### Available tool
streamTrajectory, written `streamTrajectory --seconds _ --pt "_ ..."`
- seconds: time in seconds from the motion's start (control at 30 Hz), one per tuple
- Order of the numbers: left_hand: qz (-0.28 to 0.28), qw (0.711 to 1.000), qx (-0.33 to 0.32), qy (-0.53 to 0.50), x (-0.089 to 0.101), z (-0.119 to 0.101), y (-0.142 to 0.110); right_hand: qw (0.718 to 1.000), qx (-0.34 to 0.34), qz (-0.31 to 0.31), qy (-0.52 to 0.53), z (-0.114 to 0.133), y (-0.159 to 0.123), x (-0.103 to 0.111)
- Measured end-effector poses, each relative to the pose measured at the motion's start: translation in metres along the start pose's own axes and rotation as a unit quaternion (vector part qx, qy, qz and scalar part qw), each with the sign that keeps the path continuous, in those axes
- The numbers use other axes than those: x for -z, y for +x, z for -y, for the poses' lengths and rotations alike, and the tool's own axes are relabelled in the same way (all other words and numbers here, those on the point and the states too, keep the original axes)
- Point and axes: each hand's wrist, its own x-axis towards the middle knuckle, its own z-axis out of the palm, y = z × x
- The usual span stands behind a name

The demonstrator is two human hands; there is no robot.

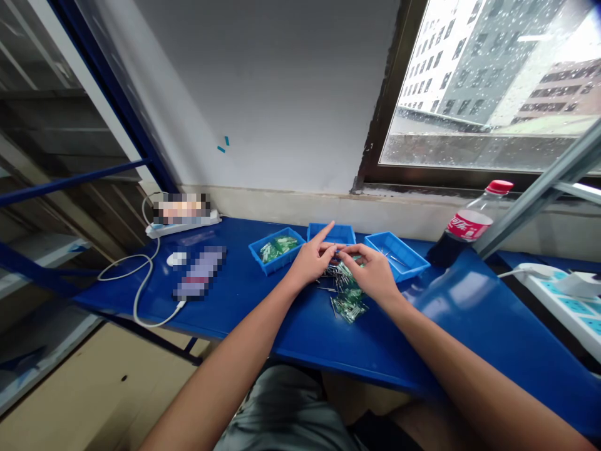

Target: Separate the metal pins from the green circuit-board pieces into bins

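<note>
Over the blue tabletop, my left hand (310,260) is closed at the thumb, with the index finger stretched out. My right hand (373,270) pinches thumb and fingers together right beside it. Their fingertips meet around something small and dark, too small to name. Beneath them lies a pile of thin metal pins (334,275), partly hidden by the hands. Clear green pieces (350,305) are heaped in front of it. A blue tray (267,266) at the left holds similar green pieces. Behind my hands is a second blue tray (345,235); a third blue tray (408,274) holds a few thin rods.
A cola bottle (469,225) stands on the right by a metal bar. A power strip (570,300) lies at the far right, another (185,223) at the back left. A blurred phone-like object (201,274) with a white cable (149,282) rests on the left.
</note>
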Motion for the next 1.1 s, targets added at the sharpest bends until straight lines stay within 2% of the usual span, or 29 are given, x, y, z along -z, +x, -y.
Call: streamTrajectory --seconds 0.2,0.33,0.47,0.57,0.67,0.8,0.9,1.0,1.1 --pt "0.021 0.992 -0.054 0.113 0.000 -0.004 -0.002 0.995 -0.032 0.009 0.095 -0.004 0.005 0.004" --pt "0.014 0.991 -0.059 0.117 0.001 -0.004 -0.002 0.992 -0.053 0.012 0.114 -0.013 0.007 0.004" --pt "-0.035 0.996 -0.049 0.058 0.000 0.002 0.002 0.997 -0.055 0.010 0.058 -0.015 0.007 0.004" --pt "-0.056 0.998 -0.034 0.001 0.000 0.006 0.004 1.000 -0.023 0.001 -0.016 -0.010 0.005 0.004" --pt "-0.045 0.998 -0.018 -0.031 0.000 0.008 0.005 0.998 0.025 -0.010 -0.065 -0.007 0.004 0.003" --pt "-0.021 0.998 -0.005 -0.050 -0.001 0.007 0.004 0.998 0.041 -0.001 -0.053 -0.009 0.003 0.001" --pt "-0.028 0.999 -0.007 -0.031 -0.002 0.002 0.003 0.997 0.063 0.003 -0.049 -0.010 0.002 -0.001" --pt "-0.058 0.997 -0.010 0.045 -0.002 -0.005 0.001 0.995 0.086 0.002 -0.057 -0.006 0.001 -0.001" --pt "-0.022 0.998 0.022 0.060 -0.001 -0.011 -0.002 0.995 0.073 -0.022 -0.061 -0.002 0.000 0.001"
